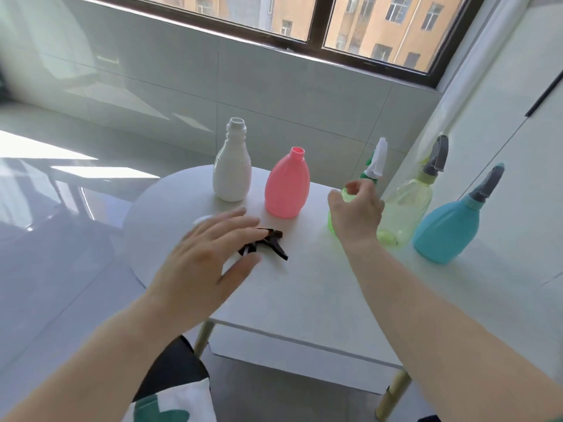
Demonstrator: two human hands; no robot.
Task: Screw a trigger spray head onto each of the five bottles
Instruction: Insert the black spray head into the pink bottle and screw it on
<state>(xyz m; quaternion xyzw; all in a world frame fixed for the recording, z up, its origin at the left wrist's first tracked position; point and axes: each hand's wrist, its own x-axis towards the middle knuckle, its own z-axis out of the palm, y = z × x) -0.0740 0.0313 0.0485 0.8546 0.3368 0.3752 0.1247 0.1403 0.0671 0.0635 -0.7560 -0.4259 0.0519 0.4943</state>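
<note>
A white bottle (232,172) and a pink bottle (287,187) stand with bare necks at the back of the white table (304,284). To their right stand a green bottle (332,222) with a white spray head (377,159), a pale yellow bottle (406,208) with a grey head (437,156), and a blue bottle (446,229) with a grey head (487,185). A dark spray head (271,245) lies on the table. My left hand (207,263) hovers over it, fingers spread. My right hand (356,208) is in front of the green bottle, fingers loosely curled, holding nothing.
A white object (201,220) peeks out beyond my left fingers. A tiled wall and a window run behind the table, and a white cabinet (518,132) stands at the right. The floor lies to the left.
</note>
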